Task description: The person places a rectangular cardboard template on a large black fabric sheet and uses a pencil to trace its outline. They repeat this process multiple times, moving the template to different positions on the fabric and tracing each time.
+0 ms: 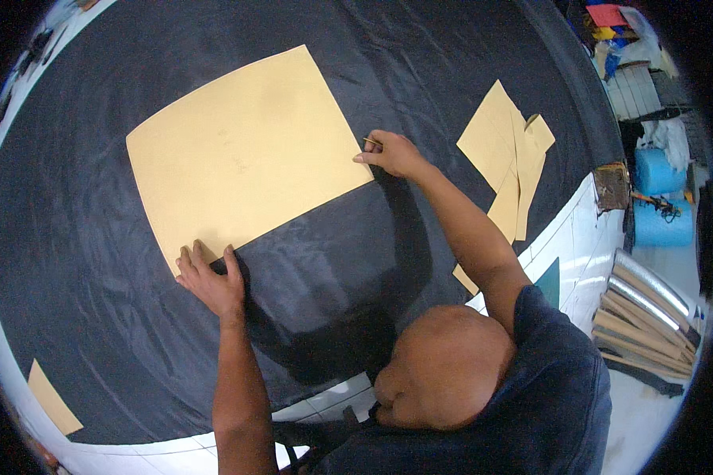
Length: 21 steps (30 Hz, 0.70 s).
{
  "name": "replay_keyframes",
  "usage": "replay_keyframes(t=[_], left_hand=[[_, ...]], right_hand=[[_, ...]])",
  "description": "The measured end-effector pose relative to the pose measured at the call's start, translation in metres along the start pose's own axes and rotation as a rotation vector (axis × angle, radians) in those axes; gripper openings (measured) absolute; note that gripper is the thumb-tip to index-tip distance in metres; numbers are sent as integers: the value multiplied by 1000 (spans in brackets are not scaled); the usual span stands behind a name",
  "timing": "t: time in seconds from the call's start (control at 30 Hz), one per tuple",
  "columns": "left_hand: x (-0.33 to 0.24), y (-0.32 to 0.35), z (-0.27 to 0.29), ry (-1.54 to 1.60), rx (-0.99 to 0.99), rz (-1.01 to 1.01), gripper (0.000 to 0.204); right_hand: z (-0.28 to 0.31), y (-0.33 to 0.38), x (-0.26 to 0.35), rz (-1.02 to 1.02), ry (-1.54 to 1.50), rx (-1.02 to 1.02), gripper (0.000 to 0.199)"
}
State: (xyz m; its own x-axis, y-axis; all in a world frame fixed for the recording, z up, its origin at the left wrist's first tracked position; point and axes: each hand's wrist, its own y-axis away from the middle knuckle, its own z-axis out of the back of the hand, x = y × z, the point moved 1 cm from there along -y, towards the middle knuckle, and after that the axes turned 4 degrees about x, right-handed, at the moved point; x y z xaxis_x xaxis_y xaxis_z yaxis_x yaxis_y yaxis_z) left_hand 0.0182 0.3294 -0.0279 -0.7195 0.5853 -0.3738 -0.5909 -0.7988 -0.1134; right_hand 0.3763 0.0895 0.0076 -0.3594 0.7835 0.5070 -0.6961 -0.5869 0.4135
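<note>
A large yellowish-tan sheet (pixel 238 150), like card or thick paper, lies flat on black cloth-like material (pixel 333 261). My left hand (pixel 214 285) rests on the sheet's near left corner, fingers spread and pressing down across its edge. At the sheet's right corner is my right hand (pixel 394 153), its fingers pinched. A thin yellow, pencil-like stick (pixel 370 142) pokes out of that pinch. Most of the stick is hidden by the fingers, so its exact kind does not show. The right thumb touches or nearly touches the sheet's right edge.
Several smaller tan pieces (pixel 491 142) overlap to the right, partly behind my right forearm. Another tan strip (pixel 54 400) lies at the near left. Beyond the black material on the right are long rolls or tubes (pixel 646 321), blue rolls (pixel 661 198) and a brown block (pixel 611 187).
</note>
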Motion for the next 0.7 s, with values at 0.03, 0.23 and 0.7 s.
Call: replay_keyframes(t=[0.03,0.23,0.7], left_hand=[[1,0,0,2,-7,-5,68],[3,-3,2,-1,20,-6,67],[-1,1,1,-35,48,-12,68]], right_hand=[[0,0,2,-5,2,4,46],[-2,-2,0,-19,-16,15,43],[-2,-2,-5,37,50,-30,47]])
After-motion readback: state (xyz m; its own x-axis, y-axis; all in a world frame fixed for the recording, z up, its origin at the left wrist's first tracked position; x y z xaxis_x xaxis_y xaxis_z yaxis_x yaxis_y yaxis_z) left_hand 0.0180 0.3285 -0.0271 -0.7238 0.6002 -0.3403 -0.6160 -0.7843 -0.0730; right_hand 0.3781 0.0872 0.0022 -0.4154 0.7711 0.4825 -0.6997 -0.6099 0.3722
